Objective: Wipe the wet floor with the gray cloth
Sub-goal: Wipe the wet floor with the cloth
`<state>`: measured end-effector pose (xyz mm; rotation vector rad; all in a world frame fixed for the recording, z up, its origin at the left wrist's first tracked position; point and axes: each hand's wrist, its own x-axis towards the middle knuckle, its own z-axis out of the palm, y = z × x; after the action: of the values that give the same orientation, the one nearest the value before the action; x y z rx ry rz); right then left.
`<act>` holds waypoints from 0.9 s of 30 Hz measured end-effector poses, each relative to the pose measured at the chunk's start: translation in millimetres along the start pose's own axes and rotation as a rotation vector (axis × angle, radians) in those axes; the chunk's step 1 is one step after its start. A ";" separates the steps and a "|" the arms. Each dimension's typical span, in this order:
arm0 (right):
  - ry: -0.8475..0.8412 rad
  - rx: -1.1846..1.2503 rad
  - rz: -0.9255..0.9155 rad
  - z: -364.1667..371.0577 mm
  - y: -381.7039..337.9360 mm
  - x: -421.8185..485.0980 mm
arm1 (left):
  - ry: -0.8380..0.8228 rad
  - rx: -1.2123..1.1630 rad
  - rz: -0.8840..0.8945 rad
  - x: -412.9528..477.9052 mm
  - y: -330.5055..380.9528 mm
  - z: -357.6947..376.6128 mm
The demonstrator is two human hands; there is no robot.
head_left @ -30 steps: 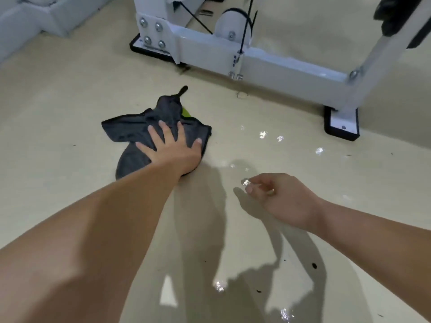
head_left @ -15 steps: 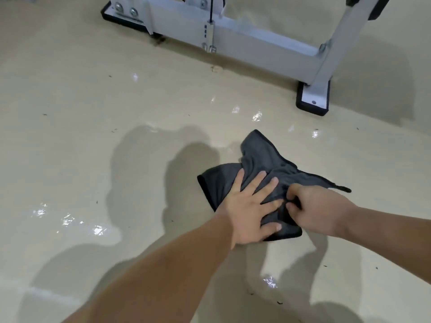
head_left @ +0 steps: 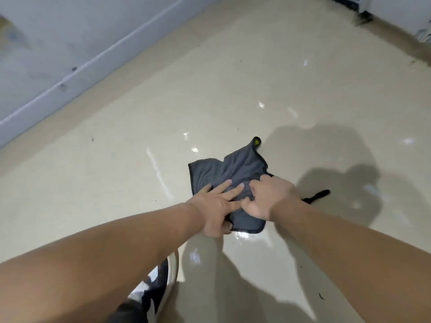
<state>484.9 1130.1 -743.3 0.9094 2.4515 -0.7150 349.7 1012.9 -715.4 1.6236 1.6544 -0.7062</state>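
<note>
The gray cloth lies crumpled on the shiny beige floor, with a yellow-green corner tag at its far tip and a black loop sticking out to the right. My left hand presses flat on the cloth's near part with its fingers spread. Beside it, my right hand rests on the cloth with its fingers curled, bunching the fabric. Wet glints show on the floor around the cloth and just in front of its near edge.
A pale grey wall with a baseboard runs along the left. My shoe stands on the floor below my left forearm. The dark foot of a white frame shows at the top right corner.
The cloth and both hands have slid left across the floor, away from the white frame, with the view turned toward the wall. Both hands stay on the cloth.
</note>
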 end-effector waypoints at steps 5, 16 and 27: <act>-0.255 -0.065 -0.115 11.7 -50.2 -25.0 | 0.032 -0.022 -0.166 -78.0 7.5 29.8; -0.778 0.583 0.138 23.0 -39.5 -64.7 | 0.302 -0.184 -0.159 -5.5 17.6 76.9; -0.398 0.164 0.185 49.7 -152.1 -68.0 | 0.489 -0.083 0.124 -130.5 41.5 283.3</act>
<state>437.6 969.4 -696.7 0.9358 1.9576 -0.9385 416.9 712.2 -779.5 1.9216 1.8621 -0.1783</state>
